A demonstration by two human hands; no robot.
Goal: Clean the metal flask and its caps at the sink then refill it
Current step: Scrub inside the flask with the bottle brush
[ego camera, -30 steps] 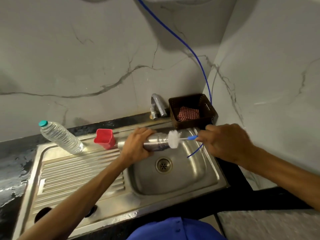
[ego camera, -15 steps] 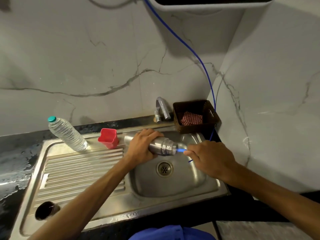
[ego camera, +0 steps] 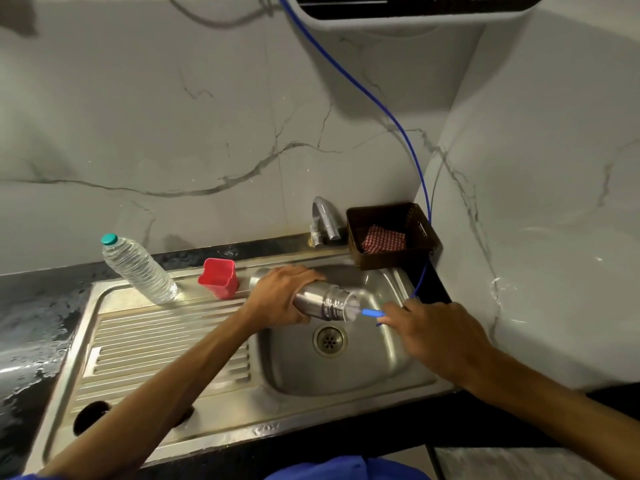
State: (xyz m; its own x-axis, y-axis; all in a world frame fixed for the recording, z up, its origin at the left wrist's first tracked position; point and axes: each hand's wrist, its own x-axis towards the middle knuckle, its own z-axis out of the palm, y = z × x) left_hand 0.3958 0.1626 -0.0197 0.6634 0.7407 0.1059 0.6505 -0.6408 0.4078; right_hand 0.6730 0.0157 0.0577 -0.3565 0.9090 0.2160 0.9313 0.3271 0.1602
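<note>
The metal flask lies on its side above the sink basin, mouth pointing right. My left hand grips its body. My right hand holds the blue handle of a bottle brush. White bristles blur at the flask's mouth, and most of the brush head is inside the flask. No flask cap can be made out.
A tap stands behind the basin. Beside it sits a brown basket holding a checked cloth. A red cup and a plastic water bottle stand on the draining board. A blue hose hangs down the corner.
The brush head was outside the flask's mouth a second ago; my right hand pushed it in, and it has since drawn back slightly. My left hand keeps its grip.
</note>
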